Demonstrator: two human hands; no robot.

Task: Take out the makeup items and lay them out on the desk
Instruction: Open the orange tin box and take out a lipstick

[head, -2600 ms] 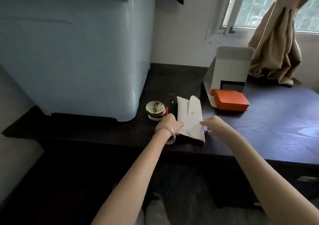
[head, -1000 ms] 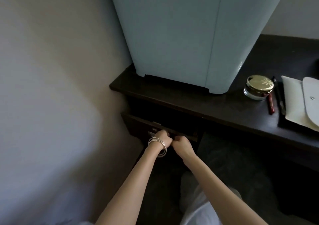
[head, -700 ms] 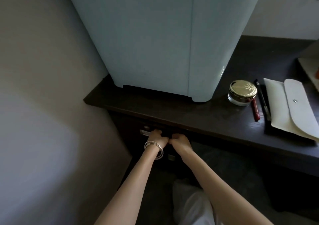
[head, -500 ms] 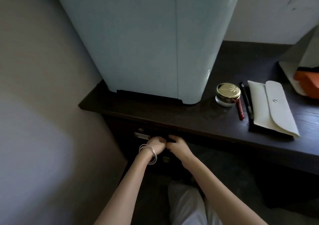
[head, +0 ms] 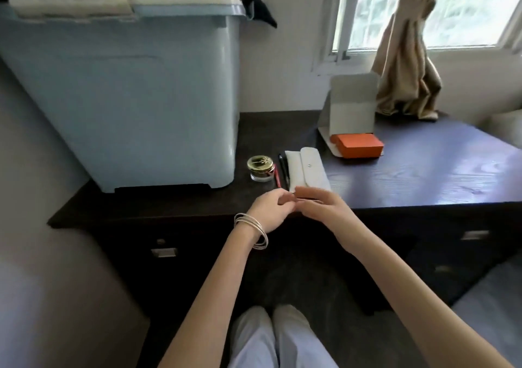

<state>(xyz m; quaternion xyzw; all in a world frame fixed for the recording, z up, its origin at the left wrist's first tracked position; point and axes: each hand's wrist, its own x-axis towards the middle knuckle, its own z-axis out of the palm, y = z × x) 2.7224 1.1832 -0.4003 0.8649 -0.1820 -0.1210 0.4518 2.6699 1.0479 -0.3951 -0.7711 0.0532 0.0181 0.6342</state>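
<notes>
On the dark desk [head: 409,181] a gold-lidded jar [head: 260,167], a red pencil [head: 277,175], a black pencil [head: 284,168] and a white snap pouch [head: 308,170] lie side by side. My left hand [head: 268,212], with bangles on its wrist, and my right hand [head: 322,208] meet over the desk's front edge, just in front of the pouch. Their fingertips touch each other. The left fingers are loosely curled and the right ones reach left, blurred. I see nothing held in either hand.
A big pale-blue storage bin [head: 127,99] fills the desk's left part. An orange box [head: 360,148] sits in an open white carton [head: 353,107] behind the pouch. A tied curtain [head: 406,65] hangs at the back right. Drawer handles [head: 163,252] show under the desktop.
Both hands were at the drawer under the desk's left side, which went shut. They have since risen to the desk's front edge, and the view has swung up and right.
</notes>
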